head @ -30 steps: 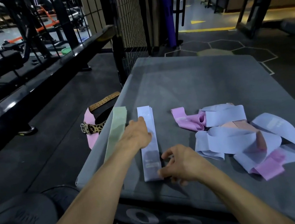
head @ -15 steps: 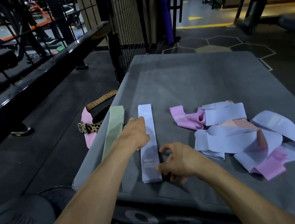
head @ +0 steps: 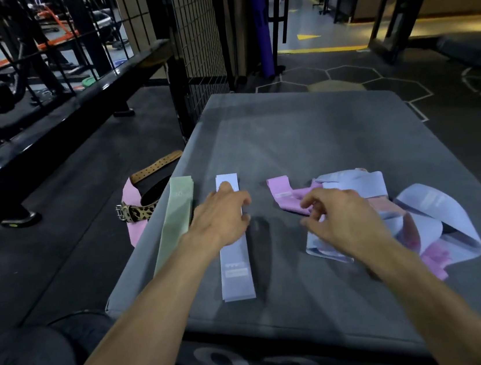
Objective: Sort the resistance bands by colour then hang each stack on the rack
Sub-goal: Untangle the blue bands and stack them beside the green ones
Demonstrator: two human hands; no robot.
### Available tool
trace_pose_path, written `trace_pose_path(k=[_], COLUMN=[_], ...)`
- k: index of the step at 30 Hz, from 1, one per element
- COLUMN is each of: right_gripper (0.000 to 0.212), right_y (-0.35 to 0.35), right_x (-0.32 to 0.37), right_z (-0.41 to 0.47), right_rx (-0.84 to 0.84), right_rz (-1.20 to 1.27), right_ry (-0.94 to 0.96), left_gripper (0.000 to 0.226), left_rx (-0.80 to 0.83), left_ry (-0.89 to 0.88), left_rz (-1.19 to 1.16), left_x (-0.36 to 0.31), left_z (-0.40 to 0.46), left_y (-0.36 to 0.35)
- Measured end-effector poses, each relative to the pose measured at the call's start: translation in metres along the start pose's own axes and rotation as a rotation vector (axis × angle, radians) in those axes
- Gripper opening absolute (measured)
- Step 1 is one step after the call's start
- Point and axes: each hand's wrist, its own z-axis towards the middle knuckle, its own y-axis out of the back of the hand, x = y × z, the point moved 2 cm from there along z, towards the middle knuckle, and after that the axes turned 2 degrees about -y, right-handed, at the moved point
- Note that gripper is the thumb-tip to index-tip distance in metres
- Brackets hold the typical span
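Note:
On the grey padded box [head: 302,132] lie two flat stacks: a green band stack [head: 174,223] at the left edge and a lavender band stack [head: 235,268] beside it. My left hand [head: 219,218] rests with relaxed fingers on the upper part of the lavender stack. To the right is a loose heap of lavender bands [head: 431,213] mixed with pink bands [head: 283,195] and a peach one. My right hand [head: 340,218] hovers over the heap's left side, fingers loosely bent, holding nothing that I can see.
A pink weight belt with leopard-print strap [head: 134,213] lies on the floor left of the box. A black mesh rack panel [head: 198,45] stands behind the box's far left corner. Gym benches and black rails fill the left.
My right hand has left the lower end of the lavender stack and moved right and up to the mixed heap. My left hand stays on the stack.

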Motion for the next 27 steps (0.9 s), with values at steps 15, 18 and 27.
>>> trace_pose_path(k=[15, 18, 27], right_gripper=[0.004, 0.006, 0.012], right_y=[0.009, 0.025, 0.046], right_x=[-0.036, -0.023, -0.001], right_z=[0.006, 0.001, -0.013], right_rx=[0.122, 0.041, 0.188], right_rz=[-0.066, 0.186, 1.011], right_ry=[0.101, 0.261, 0.212], left_gripper=[0.02, 0.023, 0.026], left_rx=[-0.015, -0.139, -0.3], left_ry=[-0.172, -0.432, -0.699], left_rz=[-0.144, -0.387, -0.515], left_x=[-0.024, -0.042, -0.063], left_z=[-0.007, -0.013, -0.033], left_y=[0.008, 0.018, 0.066])
